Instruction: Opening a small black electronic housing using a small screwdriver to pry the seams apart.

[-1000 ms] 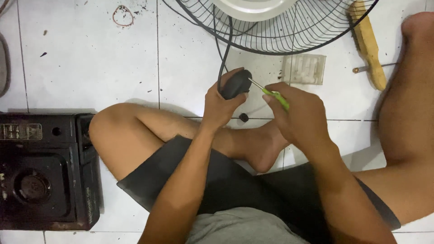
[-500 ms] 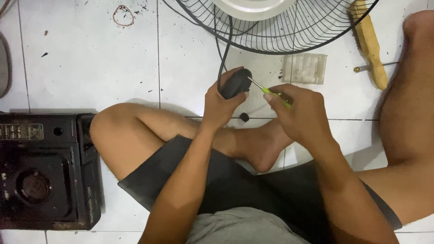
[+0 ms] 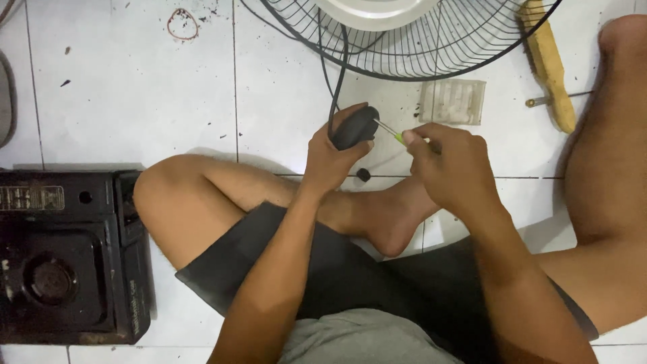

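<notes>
My left hand [image 3: 330, 158] grips a rounded black plug-like part [image 3: 355, 127] whose black cable [image 3: 335, 74] runs up towards the fan. My right hand [image 3: 453, 165] holds a small screwdriver with a green handle [image 3: 399, 137]; its metal shaft points left into the black part. Both hands hover above my crossed legs and bare foot [image 3: 397, 216]. A tiny black piece [image 3: 363, 174] lies on the tile just below the hands.
A wire fan guard [image 3: 411, 40] lies on the white tiles ahead. A clear plastic packet [image 3: 452, 102] and a wooden brush [image 3: 549, 64] rest at the right. A black portable gas stove [image 3: 67, 256] sits at my left. My right knee [image 3: 617, 121] is raised.
My right hand has turned slightly around the screwdriver, hiding more of its green handle. The left hand keeps the black part in the same place.
</notes>
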